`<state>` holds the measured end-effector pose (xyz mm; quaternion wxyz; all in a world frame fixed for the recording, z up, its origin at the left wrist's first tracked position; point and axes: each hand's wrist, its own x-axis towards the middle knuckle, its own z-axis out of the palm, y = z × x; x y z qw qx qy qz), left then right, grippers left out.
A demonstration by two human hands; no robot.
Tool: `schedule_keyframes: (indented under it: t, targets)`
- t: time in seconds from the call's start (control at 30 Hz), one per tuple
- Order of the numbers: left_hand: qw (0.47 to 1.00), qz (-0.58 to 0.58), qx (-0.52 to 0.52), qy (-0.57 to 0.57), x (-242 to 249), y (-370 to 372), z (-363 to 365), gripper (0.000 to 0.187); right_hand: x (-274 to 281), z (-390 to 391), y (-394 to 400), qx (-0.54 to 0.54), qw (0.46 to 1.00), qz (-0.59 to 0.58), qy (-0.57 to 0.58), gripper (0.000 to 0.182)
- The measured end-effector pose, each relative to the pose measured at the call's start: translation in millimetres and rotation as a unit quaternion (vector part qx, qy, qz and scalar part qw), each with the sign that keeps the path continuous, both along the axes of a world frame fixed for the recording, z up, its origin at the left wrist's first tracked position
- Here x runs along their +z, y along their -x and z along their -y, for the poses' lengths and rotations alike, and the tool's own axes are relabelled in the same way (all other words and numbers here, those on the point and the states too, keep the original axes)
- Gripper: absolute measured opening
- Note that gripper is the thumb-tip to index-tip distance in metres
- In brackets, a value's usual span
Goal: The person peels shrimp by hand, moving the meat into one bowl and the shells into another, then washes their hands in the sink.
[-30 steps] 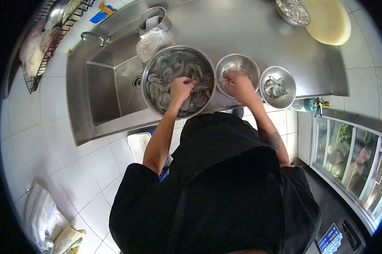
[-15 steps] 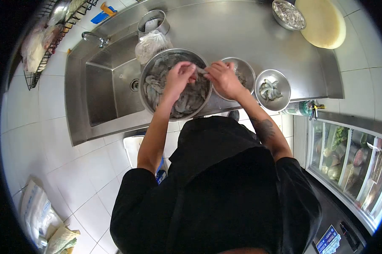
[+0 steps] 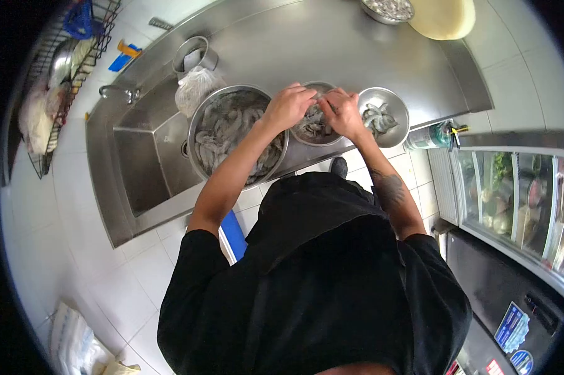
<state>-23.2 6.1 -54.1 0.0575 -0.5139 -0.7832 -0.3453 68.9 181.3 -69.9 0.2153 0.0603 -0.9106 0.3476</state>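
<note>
Over the middle steel bowl (image 3: 317,141), which holds grey shrimp shells and heads (image 3: 313,125), my two hands come close together. My left hand (image 3: 289,107) is closed in a pinch at the bowl's left side. From the right, my right hand (image 3: 344,114) is closed too, fingertips almost meeting the left ones. A shrimp is between the fingers, mostly hidden by them. To the left stands a large steel bowl (image 3: 194,159) full of whole grey shrimp (image 3: 232,128). A smaller bowl (image 3: 399,106) on the right contains several peeled shrimp (image 3: 377,119).
A sink (image 3: 146,169) with a tap (image 3: 121,94) lies at the left. Behind the large bowl are a plastic bag (image 3: 196,90) and a steel pot (image 3: 196,55). Another filled bowl (image 3: 388,9) and a round pale board (image 3: 443,15) sit at the far right.
Both hands have moved right, from over the large shrimp bowl to over the middle bowl, still pinched close together. The camera view has shifted and turned slightly.
</note>
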Motion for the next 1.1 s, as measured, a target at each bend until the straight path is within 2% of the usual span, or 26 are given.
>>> schedule_keyframes:
  t: [0.17, 0.23, 0.27, 0.3, 0.37, 0.4, 0.43, 0.5, 0.53, 0.6, 0.67, 0.73, 0.77, 0.8, 0.83, 0.87, 0.93, 1.0, 1.1]
  targets:
    - [0.999, -0.038, 0.005, 0.019, -25, -7, -9, 0.017, -32, -1, -3, -0.070, 0.994, 0.059, 0.060, 0.019]
    - [0.995, -0.049, 0.091, 0.014, -29, -17, -11, 0.016, -30, 2, -6, -0.076, 0.953, 0.263, 0.127, 0.019]
    - [0.991, -0.068, 0.109, -0.021, -35, -13, -11, 0.020, -29, 2, -8, -0.082, 0.951, 0.294, 0.059, 0.029]
    - [0.992, -0.069, 0.105, -0.023, -34, -11, -9, 0.020, -24, 4, -12, -0.086, 0.951, 0.292, 0.059, 0.029]
    - [0.967, 0.199, 0.148, -0.055, -33, -6, -3, 0.027, -14, 10, -20, -0.098, 0.965, 0.236, -0.051, 0.027]
    - [0.889, 0.429, 0.159, -0.016, -19, -4, -1, 0.027, -16, 10, -21, -0.113, 0.975, 0.181, -0.060, 0.030]
    - [0.889, 0.428, 0.159, -0.018, -21, -2, 2, 0.027, -19, 9, -19, -0.113, 0.975, 0.179, -0.061, 0.030]
    - [0.784, 0.604, 0.063, -0.130, -24, 0, 7, 0.023, -22, 6, -12, -0.037, 0.999, 0.029, 0.005, 0.022]
    - [0.771, 0.620, 0.049, -0.138, -25, 2, 9, 0.020, -21, 3, -9, -0.035, 0.999, 0.027, 0.005, 0.022]
    - [0.760, 0.626, 0.034, -0.168, -24, 2, 12, 0.020, -14, -6, -2, 0.059, 0.994, 0.093, 0.005, 0.017]
    - [0.748, 0.633, 0.021, -0.200, -22, 3, 16, 0.020, -4, -10, 0, 0.081, 0.994, 0.078, 0.014, 0.016]
    - [0.797, 0.594, -0.026, -0.110, -12, 7, 24, 0.017, 11, -12, -2, 0.104, 0.992, 0.068, 0.025, 0.015]
    - [0.796, 0.594, -0.022, -0.112, -7, 9, 27, 0.017, 19, -14, -4, 0.119, 0.990, 0.068, 0.037, 0.016]
    - [0.811, 0.580, -0.018, -0.068, -1, 11, 29, 0.017, 22, -14, -6, 0.133, 0.988, 0.068, 0.048, 0.016]
    - [0.825, 0.565, -0.013, -0.024, 3, 12, 31, 0.017, 20, -14, -8, 0.138, 0.987, 0.070, 0.048, 0.016]
    - [0.824, 0.566, -0.010, -0.026, 5, 12, 32, 0.017, 19, -15, -9, 0.131, 0.984, 0.082, 0.091, 0.015]
    - [0.799, 0.598, -0.010, -0.063, 7, 13, 33, 0.016, 22, -11, -11, 0.127, 0.978, 0.095, 0.132, 0.014]
    - [0.795, 0.601, -0.022, -0.077, 7, 13, 33, 0.016, 26, -8, -17, 0.088, 0.957, 0.155, 0.228, 0.018]
    - [0.778, 0.618, -0.035, -0.107, 8, 12, 32, 0.015, 30, -6, -17, 0.080, 0.949, 0.184, 0.243, 0.016]
